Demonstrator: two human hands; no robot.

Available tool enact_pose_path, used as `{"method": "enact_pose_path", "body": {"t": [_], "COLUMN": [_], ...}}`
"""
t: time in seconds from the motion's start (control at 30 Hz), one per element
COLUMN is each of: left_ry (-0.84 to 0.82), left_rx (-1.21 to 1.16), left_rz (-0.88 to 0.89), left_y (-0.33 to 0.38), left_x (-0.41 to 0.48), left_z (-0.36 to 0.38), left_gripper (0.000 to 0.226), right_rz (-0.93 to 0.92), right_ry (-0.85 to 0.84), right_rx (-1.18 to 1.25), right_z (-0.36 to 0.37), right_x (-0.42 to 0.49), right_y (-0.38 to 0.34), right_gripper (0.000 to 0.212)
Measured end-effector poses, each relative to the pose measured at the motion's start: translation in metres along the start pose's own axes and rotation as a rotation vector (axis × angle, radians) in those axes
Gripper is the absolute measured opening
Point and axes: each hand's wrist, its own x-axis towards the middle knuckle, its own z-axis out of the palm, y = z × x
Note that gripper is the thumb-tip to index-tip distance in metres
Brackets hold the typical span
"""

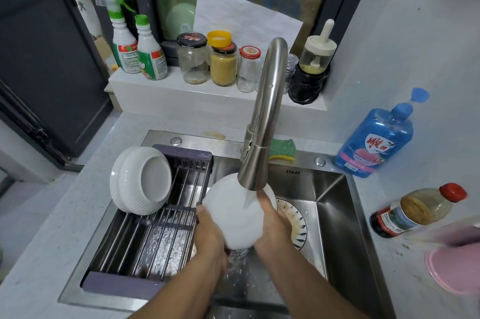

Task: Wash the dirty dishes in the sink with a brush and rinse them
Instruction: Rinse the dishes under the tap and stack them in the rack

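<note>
Holding a round white ceramic dish (237,212) under the running water at the centre of the frame, the left hand (209,230) clasps the dish's left edge and the right hand (272,222) clasps its right edge, fingers curled around the rim on both sides. The curved brushed-steel tap (262,121) pours directly onto the dish, above the square stainless steel sink (335,217). Just right of the dish, partly behind the right hand, a dirty patterned plate (296,222) lies in the basin. At the left, a dark slatted drying rack (161,230) spans the sink and carries two white ribbed bowls (141,179) leaning on their sides. A green and yellow sponge (281,149) rests on the sink's back ledge behind the tap, and a blue bottle of dish soap (376,139) stands on the surface at the right.
</note>
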Motion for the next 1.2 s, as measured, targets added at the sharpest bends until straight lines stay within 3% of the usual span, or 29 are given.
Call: {"method": "enact_pose_path", "body": {"t": [0.07, 0.2, 0.33, 0.4, 0.5, 0.63, 0.73, 0.8, 0.93, 1.07, 1.13, 1.2], "left_ry": [0.036, 0.05, -0.056, -0.113, -0.222, -0.404, -0.524, -0.6, -0.524, -0.399, -0.316, -0.228], "left_rx": [-0.04, 0.105, 0.574, 0.66, 0.492, 0.16, -0.049, -0.02, 0.046, 0.074, 0.085, 0.086], "left_rz": [-0.013, 0.101, 0.302, 0.292, 0.158, -0.115, -0.278, -0.324, -0.304, -0.202, -0.13, -0.061], "left_y": [-0.007, -0.006, 0.0, 0.009, 0.029, 0.053, 0.068, 0.073, 0.068, 0.052, 0.043, 0.035], "left_x": [-0.006, -0.013, 0.003, 0.004, -0.007, -0.005, -0.001, -0.002, 0.0, 0.003, 0.007, 0.016], "left_z": [0.005, 0.007, 0.001, 0.003, 0.011, 0.007, -0.003, -0.008, -0.016, -0.021, -0.02, -0.021], "left_gripper": [0.063, 0.054, 0.057, 0.06, 0.048, 0.097, 0.115, 0.104, 0.053, 0.039, 0.034, 0.033], "right_rz": [-0.006, -0.081, -0.212, -0.315, -0.499, -0.585, -0.766, -0.988, -1.312, -1.112, -1.118, -1.254], "right_ry": [0.05, 0.034, -0.026, -0.086, -0.213, -0.3, -0.316, -0.355, -0.503, -0.6, -0.518, -0.371], "right_rx": [0.046, 0.087, -0.035, -0.167, -0.341, -0.627, -0.985, -1.165, -1.321, -1.497, -1.471, -1.416], "right_z": [0.0, -0.003, -0.001, 0.001, 0.007, 0.008, 0.002, -0.006, -0.021, -0.046, -0.055, -0.06], "right_x": [-0.002, -0.004, -0.008, -0.01, -0.016, -0.028, -0.028, -0.026, -0.019, -0.009, 0.0, 0.01], "right_y": [0.006, 0.005, -0.006, -0.008, -0.007, -0.007, -0.004, 0.001, 0.007, 0.008, 0.008, 0.009], "right_gripper": [0.047, 0.04, 0.029, 0.022, 0.028, 0.038, 0.044, 0.035, 0.036, 0.064, 0.048, 0.031]}}
